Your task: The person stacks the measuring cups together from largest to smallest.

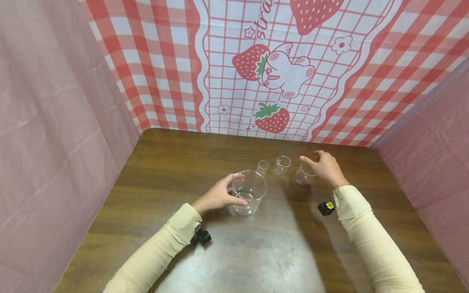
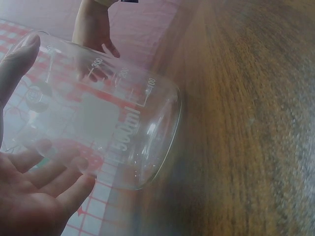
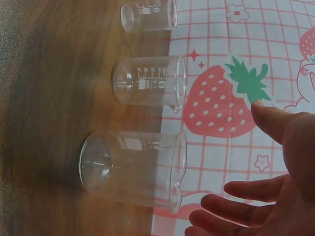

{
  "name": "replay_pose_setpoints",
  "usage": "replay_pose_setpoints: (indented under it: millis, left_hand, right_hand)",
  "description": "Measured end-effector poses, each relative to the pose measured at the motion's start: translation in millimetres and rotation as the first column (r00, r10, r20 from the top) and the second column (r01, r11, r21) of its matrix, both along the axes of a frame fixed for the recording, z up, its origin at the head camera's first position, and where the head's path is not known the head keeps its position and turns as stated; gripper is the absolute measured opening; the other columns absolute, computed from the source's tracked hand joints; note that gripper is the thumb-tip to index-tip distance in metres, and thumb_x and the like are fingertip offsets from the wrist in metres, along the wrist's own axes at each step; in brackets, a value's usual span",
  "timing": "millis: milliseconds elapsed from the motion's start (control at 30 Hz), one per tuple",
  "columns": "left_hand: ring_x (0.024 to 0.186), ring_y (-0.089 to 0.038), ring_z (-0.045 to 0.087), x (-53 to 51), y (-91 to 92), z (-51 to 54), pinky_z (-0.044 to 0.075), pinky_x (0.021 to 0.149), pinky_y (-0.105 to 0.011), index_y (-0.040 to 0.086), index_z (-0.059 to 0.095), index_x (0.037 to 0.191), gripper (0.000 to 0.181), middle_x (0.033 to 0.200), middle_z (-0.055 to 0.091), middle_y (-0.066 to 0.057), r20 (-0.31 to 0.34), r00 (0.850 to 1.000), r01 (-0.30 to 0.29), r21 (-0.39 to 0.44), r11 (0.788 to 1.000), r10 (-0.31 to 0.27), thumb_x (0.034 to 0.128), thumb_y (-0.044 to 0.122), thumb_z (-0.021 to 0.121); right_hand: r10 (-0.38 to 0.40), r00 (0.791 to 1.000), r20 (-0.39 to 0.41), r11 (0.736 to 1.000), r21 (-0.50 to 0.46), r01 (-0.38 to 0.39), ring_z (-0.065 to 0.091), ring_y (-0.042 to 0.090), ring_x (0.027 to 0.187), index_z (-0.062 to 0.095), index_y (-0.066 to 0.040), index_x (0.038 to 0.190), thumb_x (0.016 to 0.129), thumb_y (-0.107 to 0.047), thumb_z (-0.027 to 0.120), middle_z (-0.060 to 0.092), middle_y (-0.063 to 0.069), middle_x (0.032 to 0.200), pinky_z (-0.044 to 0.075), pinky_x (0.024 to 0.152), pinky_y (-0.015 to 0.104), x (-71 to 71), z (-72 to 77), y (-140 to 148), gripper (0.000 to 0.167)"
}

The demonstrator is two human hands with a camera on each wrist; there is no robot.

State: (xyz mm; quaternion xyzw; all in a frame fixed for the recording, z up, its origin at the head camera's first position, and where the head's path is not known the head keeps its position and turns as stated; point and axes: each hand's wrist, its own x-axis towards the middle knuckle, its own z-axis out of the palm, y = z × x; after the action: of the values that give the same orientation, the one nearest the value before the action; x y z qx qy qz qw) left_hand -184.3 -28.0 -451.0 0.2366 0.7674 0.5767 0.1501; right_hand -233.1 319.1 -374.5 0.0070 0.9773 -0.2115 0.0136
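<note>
The fingers of the left hand hold the large beaker, thumb on its near side and the other fingers round the far side; the glass is marked 500ml. It is roughly upright at the middle of the worktop, though I cannot tell whether its base touches. The right hand holds nothing: its fingers are spread wide beside the rightmost beaker, apart from its rim in the right wrist view. To that beaker's left, the medium beaker and the smallest beaker complete a row of 3, all upright, with the smallest just beyond the large beaker. Cream sleeves cover both arms. Behind the worktop hangs a red-and-white strawberry cloth, with 2 pink curtains along the sides.
</note>
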Motion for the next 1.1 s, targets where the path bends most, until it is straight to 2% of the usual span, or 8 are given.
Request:
replay_pose_setpoints:
  millis: [333, 633, 900, 1100]
  left_hand:
    - [0.137, -0.029, 0.046, 0.6, -0.2, 1.3, 0.04, 0.115, -0.041, 0.002, 0.04, 0.142, 0.085, 0.149, 0.046, -0.016, 0.003, 1.0, 0.0, 0.008, 1.0, 0.0, 0.0711, 0.014, 0.086]
    - [0.137, -0.029, 0.046, 0.1, -0.4, 0.1, 0.04, 0.115, -0.041, 0.002, 0.04, 0.142, 0.085, 0.149, 0.046, -0.016, 0.0, 1.0, 0.001, 0.009, 1.0, -0.001, 0.0711, 0.014, 0.086]
    - [0.137, -0.03, 0.046, 0.2, -0.6, -0.1, 0.04, 0.115, -0.041, 0.002, 0.04, 0.143, 0.086, 0.149, 0.046, -0.016, -0.004, 1.0, 0.0, 0.0, 1.0, 0.0, 0.071, 0.015, 0.086]
    - [0.137, -0.029, 0.046, -0.5, -0.4, -1.0, 0.04, 0.115, -0.041, 0.001, 0.041, 0.142, 0.085, 0.149, 0.046, -0.016, -0.003, 1.0, 0.003, 0.001, 1.0, -0.003, 0.0711, 0.014, 0.086]
  right_hand:
    - [-0.003, 1.0, 0.022, 1.0, 0.017, 0.003, 0.055, 0.049, 0.111, 0.041, 0.018, 0.135, 0.095, -0.053, 0.052, 0.057, 0.037, 0.121, 0.046, 0.096, 0.061, -0.3, -7.4, 5.2, 0.083]
    - [-0.002, 0.998, 0.059, 0.998, 0.057, -0.002, 0.049, 0.055, 0.117, 0.04, 0.019, 0.134, 0.095, -0.051, 0.053, 0.052, 0.041, 0.125, 0.043, 0.101, 0.064, 0.3, -14.9, 8.7, 0.081]
    - [0.005, 0.992, 0.129, 0.999, 0.041, -0.011, 0.04, 0.058, 0.126, 0.036, 0.018, 0.138, 0.095, -0.053, 0.052, 0.041, 0.043, 0.137, 0.037, 0.107, 0.066, 1.1, -21.4, 10.0, 0.085]
    - [0.008, 0.993, 0.119, 0.998, 0.059, -0.015, 0.043, 0.058, 0.123, 0.04, 0.019, 0.135, 0.093, -0.051, 0.057, 0.045, 0.043, 0.134, 0.041, 0.103, 0.065, 1.2, -23.4, 8.4, 0.083]
